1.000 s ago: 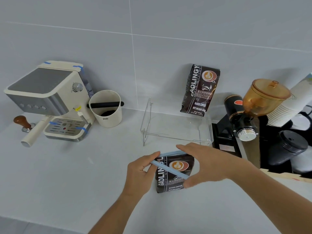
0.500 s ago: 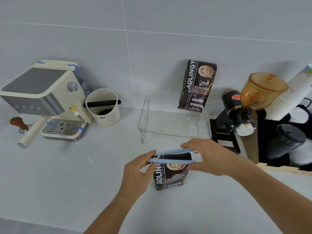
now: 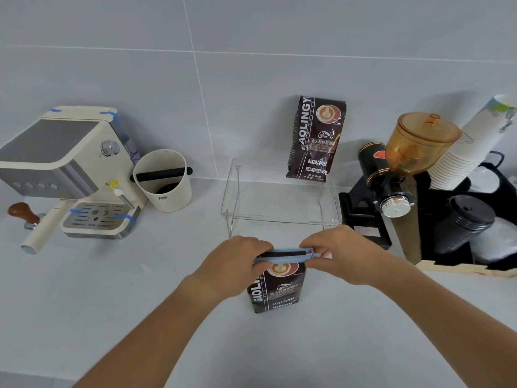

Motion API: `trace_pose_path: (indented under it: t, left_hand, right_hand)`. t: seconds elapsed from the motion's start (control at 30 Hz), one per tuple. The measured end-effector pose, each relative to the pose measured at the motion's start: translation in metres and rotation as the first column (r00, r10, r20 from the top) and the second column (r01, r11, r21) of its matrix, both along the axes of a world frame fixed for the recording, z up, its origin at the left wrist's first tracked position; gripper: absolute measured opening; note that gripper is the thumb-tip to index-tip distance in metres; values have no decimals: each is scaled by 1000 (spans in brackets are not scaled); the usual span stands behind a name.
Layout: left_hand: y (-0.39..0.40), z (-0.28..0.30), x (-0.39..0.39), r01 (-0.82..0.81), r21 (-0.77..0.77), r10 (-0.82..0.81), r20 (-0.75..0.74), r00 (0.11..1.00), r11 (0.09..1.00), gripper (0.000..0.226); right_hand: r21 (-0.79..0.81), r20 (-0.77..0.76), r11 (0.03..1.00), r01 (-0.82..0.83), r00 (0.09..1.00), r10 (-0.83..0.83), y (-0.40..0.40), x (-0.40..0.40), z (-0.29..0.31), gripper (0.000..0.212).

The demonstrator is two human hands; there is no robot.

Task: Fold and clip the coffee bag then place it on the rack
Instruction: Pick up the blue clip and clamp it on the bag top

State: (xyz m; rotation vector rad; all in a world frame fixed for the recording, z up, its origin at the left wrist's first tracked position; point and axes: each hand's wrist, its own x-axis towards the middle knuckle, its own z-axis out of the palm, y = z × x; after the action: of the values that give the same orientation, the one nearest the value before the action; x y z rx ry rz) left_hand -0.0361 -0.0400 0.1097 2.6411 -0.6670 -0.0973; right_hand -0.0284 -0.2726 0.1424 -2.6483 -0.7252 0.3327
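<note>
A dark brown coffee bag (image 3: 279, 292) stands upright on the white counter, its top folded over. A long light-blue clip (image 3: 285, 256) lies across that folded top, nearly level. My left hand (image 3: 235, 264) pinches the clip's left end and my right hand (image 3: 341, 256) pinches its right end by the hinge. The clear acrylic rack (image 3: 279, 217) stands just behind the bag. A second, unclipped coffee bag (image 3: 316, 138) leans on the wall at the rack's back right.
A cream espresso machine (image 3: 67, 169) with a portafilter (image 3: 25, 217) sits at the left, with a white knock box (image 3: 165, 183) beside it. At the right stand a black grinder (image 3: 391, 180) with an amber hopper, stacked paper cups (image 3: 470, 152) and black lids (image 3: 464, 219).
The clip's front arm swung up from a slant across the bag's face to lie level along the folded top. My right hand shifted from the bag's side to the clip's right end.
</note>
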Motion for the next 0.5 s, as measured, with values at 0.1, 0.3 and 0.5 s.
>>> trace_pose_path:
  t: [0.1, 0.3, 0.5]
  left_hand:
    - [0, 0, 0, 18, 4, -18, -3, 1000, 1000, 23]
    - [0, -1, -4, 30, -4, -30, 16, 999, 1000, 19]
    - [3, -4, -7, 30, -41, -28, 32, 999, 999, 18]
  right_hand:
    - [18, 23, 1000, 24, 999, -25, -2, -3, -4, 23]
    - [31, 86, 998, 45, 995, -48, 0, -11, -14, 18]
    - [93, 127, 991, 91, 987, -103, 3, -18, -22, 17]
